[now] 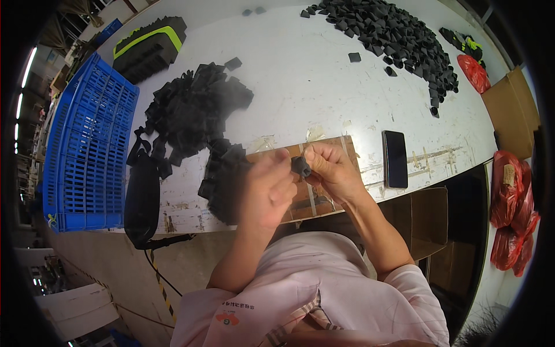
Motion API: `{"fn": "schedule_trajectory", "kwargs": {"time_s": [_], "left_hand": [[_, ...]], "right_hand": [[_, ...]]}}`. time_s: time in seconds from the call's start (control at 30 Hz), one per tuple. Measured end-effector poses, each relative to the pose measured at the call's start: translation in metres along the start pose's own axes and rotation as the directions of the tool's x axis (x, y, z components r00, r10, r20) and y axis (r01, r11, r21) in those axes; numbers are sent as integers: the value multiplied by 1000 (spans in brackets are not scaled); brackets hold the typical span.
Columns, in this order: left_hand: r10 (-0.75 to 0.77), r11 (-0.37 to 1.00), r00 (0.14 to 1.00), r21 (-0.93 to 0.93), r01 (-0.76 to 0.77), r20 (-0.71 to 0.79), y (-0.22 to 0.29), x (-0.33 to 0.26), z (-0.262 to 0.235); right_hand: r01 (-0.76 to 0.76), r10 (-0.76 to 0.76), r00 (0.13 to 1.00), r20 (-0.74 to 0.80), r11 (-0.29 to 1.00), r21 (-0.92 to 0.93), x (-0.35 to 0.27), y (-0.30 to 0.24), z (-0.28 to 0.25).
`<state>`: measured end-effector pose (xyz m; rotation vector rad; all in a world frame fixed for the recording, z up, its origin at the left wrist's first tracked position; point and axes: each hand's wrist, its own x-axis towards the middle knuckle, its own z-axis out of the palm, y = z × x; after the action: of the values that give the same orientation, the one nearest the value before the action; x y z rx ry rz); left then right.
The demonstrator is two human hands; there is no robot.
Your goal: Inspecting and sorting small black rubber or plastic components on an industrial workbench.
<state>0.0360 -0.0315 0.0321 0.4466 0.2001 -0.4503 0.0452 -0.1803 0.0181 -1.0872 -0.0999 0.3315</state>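
Observation:
Between thumb and fingers of my right hand [336, 169] is a small black piece [300, 167], soft-looking and with an opening in it. My left hand [267, 186] is just left of that piece, blurred by motion, so whether its fingers grip anything cannot be made out. Both hands are above a brown board [347, 151] with pale strips of tape. A pile of flat black pieces [222, 159] lies beside my left hand and is partly hidden by it. Farther off is a larger heap of similar flat black pieces [188, 113].
Small black tubular pieces [399, 37] form a big heap at the far right. A black phone [395, 159] lies right of the board. On the left are a blue crate [92, 150], a black pouch [142, 199] and a black stack with a lime band [149, 43]. Red bags [509, 196] hang right.

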Motion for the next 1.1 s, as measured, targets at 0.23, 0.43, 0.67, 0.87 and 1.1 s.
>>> {"fn": "schedule_trajectory", "kwargs": {"time_s": [0.23,0.43,0.67,0.87,1.1], "left_hand": [[508,-12,640,748,-663,576,1,1,16],[407,173,742,753,-635,533,-3,-2,18],[461,851,884,242,-466,81,-2,-2,22],[581,642,782,463,-611,224,-12,-3,-1],[583,502,757,601,-622,297,-4,-9,-1]], "right_hand": [[86,-139,986,-92,898,-432,-10,-16,5],[447,-688,709,151,274,-851,-23,-27,20],[441,-717,643,268,62,-895,-15,-35,33],[487,-695,681,230,196,-851,-14,-8,13],[262,-588,809,-23,394,-881,-43,-6,-8]]}}
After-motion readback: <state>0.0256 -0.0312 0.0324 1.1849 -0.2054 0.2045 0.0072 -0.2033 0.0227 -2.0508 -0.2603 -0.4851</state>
